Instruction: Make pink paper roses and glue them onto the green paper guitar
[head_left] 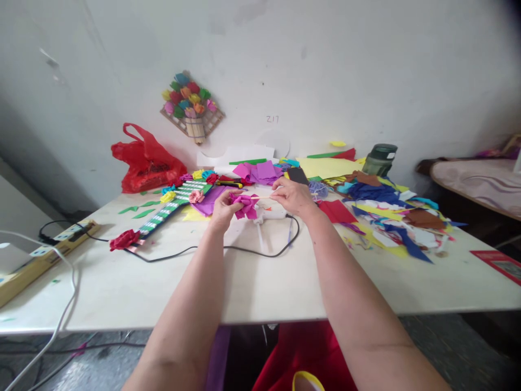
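Observation:
My left hand (223, 209) pinches a magenta crepe-paper flower (245, 206) above the middle of the table. Opposite it, my right hand (292, 194) has its fingertips closed on a thin pale stick (264, 198), whose tip points toward the flower's petals. Whether the stick touches the paper I cannot tell. Just below the hands lies a white glue gun (271, 214) with a black cord. To the left rests a green and white striped strip (175, 206) edged with paper flowers, among them a red rose (124, 239).
A red plastic bag (148, 163) stands at the back left, near a power strip (52, 255). Paper scraps (386, 206) heap up on the right before a dark green bottle (380, 159). Purple paper (260, 171) and a dark phone-like object (298, 175) lie behind my hands.

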Tool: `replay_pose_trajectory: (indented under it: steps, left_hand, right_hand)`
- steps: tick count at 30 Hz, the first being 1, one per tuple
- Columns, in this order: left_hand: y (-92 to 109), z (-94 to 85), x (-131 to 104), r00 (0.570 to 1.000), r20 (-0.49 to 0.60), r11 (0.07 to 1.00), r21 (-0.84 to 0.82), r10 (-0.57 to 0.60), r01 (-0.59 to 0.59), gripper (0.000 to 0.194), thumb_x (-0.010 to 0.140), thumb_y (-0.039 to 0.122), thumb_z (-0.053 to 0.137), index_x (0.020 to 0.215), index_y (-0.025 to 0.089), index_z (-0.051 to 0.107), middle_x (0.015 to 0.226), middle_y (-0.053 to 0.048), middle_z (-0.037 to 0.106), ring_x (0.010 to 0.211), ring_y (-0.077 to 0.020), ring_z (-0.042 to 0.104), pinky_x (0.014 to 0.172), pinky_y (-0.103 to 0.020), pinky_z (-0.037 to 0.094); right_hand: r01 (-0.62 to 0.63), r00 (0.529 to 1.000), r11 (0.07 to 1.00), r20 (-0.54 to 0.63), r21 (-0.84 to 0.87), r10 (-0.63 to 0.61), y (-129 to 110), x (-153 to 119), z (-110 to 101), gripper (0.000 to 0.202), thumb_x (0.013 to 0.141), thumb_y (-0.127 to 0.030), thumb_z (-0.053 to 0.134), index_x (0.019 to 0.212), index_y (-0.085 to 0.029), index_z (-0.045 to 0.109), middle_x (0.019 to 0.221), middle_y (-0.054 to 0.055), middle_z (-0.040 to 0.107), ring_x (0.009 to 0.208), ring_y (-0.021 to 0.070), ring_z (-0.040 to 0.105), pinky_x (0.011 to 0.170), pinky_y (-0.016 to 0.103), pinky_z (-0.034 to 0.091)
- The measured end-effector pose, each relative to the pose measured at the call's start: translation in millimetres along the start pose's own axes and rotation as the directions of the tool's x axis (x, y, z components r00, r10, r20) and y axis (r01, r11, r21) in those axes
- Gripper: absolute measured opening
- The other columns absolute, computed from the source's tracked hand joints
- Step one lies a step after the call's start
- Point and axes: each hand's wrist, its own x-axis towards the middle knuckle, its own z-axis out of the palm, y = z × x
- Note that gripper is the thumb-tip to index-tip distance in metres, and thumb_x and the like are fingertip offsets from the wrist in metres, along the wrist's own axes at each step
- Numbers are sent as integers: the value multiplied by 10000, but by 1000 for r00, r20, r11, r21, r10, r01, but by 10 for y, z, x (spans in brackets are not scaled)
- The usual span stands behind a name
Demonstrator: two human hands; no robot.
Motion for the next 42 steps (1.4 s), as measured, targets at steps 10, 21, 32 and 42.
replay_pose_trajectory:
  steps: [10,21,32,42]
  left_hand:
    - [-10,-11,7,999,-29,999,35,-17,18,330,505,182,743,822,137,662,724,-33,677,585,-133,614,495,-215,477]
    - [21,-2,-5,997,-75,998,52,-13,17,310,495,175,728,796,136,665,683,-21,664,521,-115,573,458,-215,434]
    - [-8,-43,22,993,-120,999,47,-4,9,330,488,185,734,806,142,658,675,-16,660,538,-122,590,472,-215,463]
    - [-11,-41,23,988,-154,1000,27,-8,13,308,489,169,727,787,140,659,685,-20,666,542,-117,588,475,-209,453]
  right_hand:
    - [-12,999,1000,44,-17,13,-48,3,-7,193,847,-295,552,829,-241,736,1028,15,659,779,144,594,618,262,369]
    - [-42,996,995,75,-91,49,-28,8,-20,228,878,-312,519,902,-219,726,940,55,668,819,169,596,634,270,366]
    - [-77,995,996,59,-51,80,49,-19,-62,199,849,-283,544,842,-212,729,913,45,682,820,163,603,624,255,366]
    - [-306,950,951,43,-54,308,308,-88,45,200,820,-335,569,828,-232,740,910,40,707,804,173,623,624,255,401]
